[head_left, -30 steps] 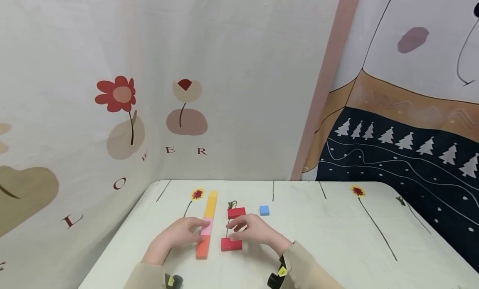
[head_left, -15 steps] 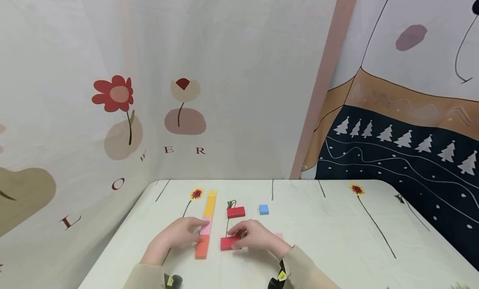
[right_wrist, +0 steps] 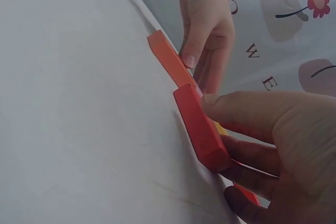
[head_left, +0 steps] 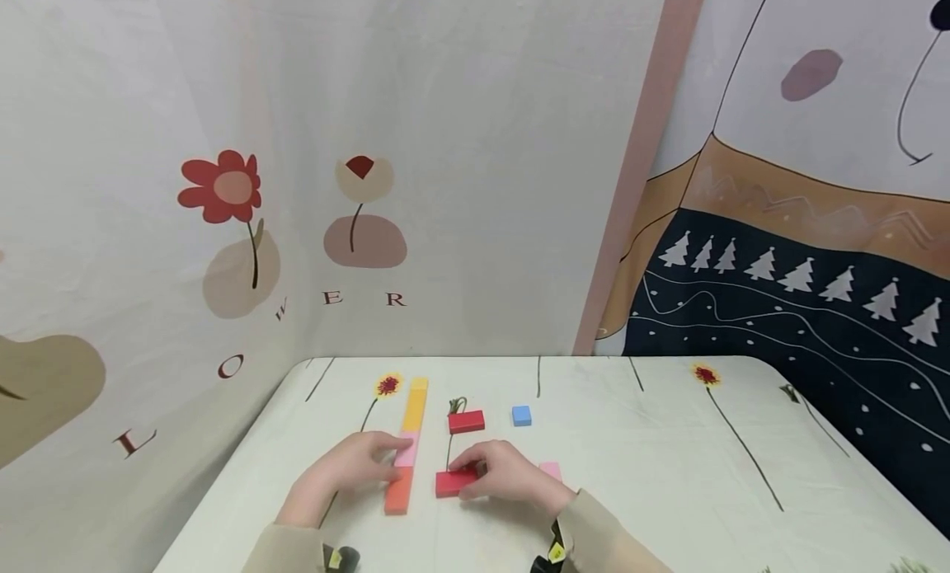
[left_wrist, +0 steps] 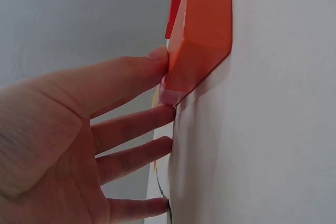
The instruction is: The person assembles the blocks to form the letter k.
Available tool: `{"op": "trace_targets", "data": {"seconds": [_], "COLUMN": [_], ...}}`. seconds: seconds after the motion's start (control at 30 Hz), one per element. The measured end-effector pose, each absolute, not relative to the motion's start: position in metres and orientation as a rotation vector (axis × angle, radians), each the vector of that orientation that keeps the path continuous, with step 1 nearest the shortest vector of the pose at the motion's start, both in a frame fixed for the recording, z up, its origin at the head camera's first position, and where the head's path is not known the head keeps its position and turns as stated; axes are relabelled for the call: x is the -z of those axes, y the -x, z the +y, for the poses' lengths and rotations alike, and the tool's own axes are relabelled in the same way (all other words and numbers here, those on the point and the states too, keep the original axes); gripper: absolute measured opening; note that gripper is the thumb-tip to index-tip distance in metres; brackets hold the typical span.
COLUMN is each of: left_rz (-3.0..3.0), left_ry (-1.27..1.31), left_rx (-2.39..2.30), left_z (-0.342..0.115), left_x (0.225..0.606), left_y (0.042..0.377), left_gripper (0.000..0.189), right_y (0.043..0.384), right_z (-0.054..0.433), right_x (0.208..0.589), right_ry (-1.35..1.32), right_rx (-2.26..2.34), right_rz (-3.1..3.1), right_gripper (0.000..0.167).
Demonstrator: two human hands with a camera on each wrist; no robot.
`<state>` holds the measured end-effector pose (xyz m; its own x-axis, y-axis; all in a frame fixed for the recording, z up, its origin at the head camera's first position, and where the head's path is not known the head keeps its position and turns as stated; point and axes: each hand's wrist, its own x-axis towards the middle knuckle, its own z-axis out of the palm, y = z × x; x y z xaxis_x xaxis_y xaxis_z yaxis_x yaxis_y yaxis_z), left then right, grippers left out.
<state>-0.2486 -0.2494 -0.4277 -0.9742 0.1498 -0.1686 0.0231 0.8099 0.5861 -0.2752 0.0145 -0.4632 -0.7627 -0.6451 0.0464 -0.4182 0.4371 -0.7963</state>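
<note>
The right hand (head_left: 505, 474) had its grip closed on the near red block (head_left: 449, 484), pinching it between thumb and fingers, the thumb on its near side; the block lay just to the right of a row of coloured pieces on the tabletop (head_left: 638, 457). The left hand (head_left: 359, 464) was at the left side of that row, its grip loose, with the fingers fairly straight; the thumb touched the orange block (head_left: 397, 492) at the near end, and the forefinger reached the pink block (head_left: 406, 451) in the middle. The yellow block (head_left: 416, 408), paler at its tip, formed the far end, a little to the right. Beyond the right hand lay the far red block (head_left: 466, 422), and to its right, well apart, the blue block (head_left: 522, 416). A second pink piece (head_left: 550, 470) showed behind the right wrist, partly hidden. Flowers were printed on the tabletop's pale cover.
</note>
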Motion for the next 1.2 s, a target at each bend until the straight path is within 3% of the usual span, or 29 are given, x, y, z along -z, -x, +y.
{"op": "trace_targets", "data": {"seconds": [1.2], "left_rz": [2.775], "left_ry": [-0.113], "left_rx": [-0.893], "left_z": [-0.2487], "left_x": [0.4268], "left_y": [0.2498], "left_gripper": [0.050], "right_y": [0.2725], "right_z": [0.0102], "right_x": [0.4645], "right_ry": [0.966], "right_rx": [1.157], "right_rz": [2.525], "right_gripper": [0.027]}}
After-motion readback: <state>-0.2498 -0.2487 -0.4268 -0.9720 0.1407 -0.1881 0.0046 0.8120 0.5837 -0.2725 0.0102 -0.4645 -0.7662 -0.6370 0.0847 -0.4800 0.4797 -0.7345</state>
